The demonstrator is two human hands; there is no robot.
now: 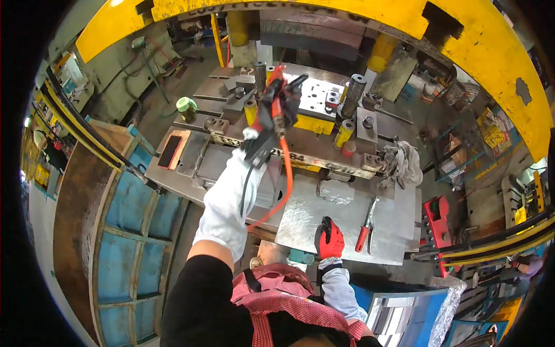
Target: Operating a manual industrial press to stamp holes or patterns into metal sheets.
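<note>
Head view: a person's left hand (272, 110) grips a hose-fed tool (280, 123) toward twelve o'clock, before the press bed (324, 141).
Right hand (330, 238), half-curled at five o'clock by the metal sheet (300, 222), shows no clear hold. Work seems to be positioning the tool; moving calls for keeping the orange hose (289, 173) off the upright posts (354, 95). Bare sheet offers room.

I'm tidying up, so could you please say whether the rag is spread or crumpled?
Crumpled: the rag lies bunched up in uneven creases.
</note>
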